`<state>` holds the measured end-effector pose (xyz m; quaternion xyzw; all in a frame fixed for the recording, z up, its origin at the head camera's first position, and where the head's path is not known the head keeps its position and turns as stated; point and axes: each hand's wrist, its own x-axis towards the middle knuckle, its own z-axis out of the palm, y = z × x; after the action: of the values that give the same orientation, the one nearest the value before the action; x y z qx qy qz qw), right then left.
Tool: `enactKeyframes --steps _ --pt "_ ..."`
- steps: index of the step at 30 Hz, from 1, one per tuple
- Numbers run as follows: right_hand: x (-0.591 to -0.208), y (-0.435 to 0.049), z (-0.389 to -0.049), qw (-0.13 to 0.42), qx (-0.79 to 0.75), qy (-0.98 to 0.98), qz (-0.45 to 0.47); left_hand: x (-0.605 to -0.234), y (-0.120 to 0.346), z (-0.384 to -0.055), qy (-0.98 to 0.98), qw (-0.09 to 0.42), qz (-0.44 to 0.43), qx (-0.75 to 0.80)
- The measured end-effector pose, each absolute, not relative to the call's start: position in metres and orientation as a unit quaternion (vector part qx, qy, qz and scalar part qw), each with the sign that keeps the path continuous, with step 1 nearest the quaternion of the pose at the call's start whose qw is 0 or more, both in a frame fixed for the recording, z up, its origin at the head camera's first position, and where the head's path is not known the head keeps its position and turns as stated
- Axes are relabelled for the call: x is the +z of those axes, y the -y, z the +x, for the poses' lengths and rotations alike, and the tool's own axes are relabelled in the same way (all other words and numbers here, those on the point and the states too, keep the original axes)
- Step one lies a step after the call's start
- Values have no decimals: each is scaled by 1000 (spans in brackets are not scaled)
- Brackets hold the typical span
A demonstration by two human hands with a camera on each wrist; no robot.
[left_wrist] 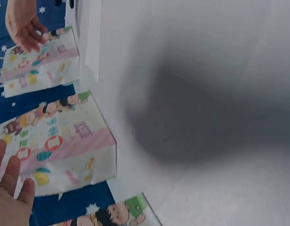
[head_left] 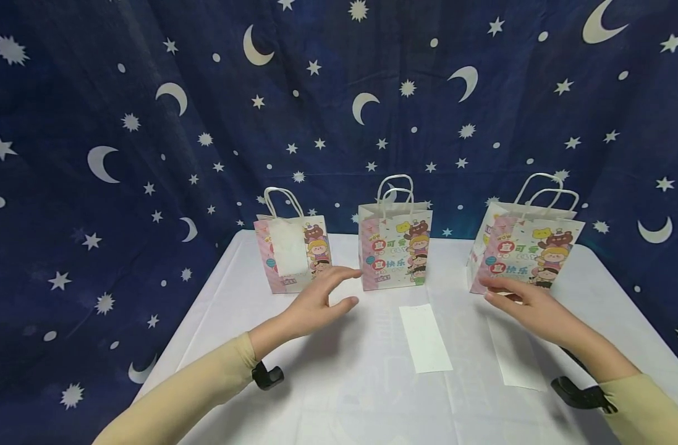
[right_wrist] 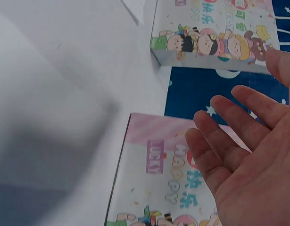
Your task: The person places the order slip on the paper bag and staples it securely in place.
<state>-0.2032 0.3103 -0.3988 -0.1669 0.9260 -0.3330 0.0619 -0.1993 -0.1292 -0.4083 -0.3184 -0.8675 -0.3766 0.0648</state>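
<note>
Three white paper gift bags with pink bands and cartoon figures stand in a row: a left bag (head_left: 265, 266), a middle bag (head_left: 394, 253) and a right bag (head_left: 530, 253). A blank white paper strip (head_left: 290, 247) hangs on the left bag's front. My left hand (head_left: 319, 301), fingers relaxed and holding nothing, hovers between the left and middle bags. In front of the right bag my right hand (head_left: 530, 306) is held in the air with relaxed fingers; its empty palm shows in the right wrist view. A white strip (head_left: 426, 339) lies before the middle bag. Another strip (head_left: 513, 355) lies partly beneath my right hand.
The bags stand along the far edge of a table with a white cloth (head_left: 372, 395). Directly behind them hangs a dark blue curtain (head_left: 316, 93) printed with moons and stars. A black wrist strap mount (head_left: 267, 376) sits on my left wrist, with a similar one (head_left: 578, 394) on the right.
</note>
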Motion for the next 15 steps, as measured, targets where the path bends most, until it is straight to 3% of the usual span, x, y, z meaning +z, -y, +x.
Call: enactKeyframes --steps 15 --pt "-399 -287 -219 63 -377 -906 -183 -418 97 -198 900 -14 -279 -336"
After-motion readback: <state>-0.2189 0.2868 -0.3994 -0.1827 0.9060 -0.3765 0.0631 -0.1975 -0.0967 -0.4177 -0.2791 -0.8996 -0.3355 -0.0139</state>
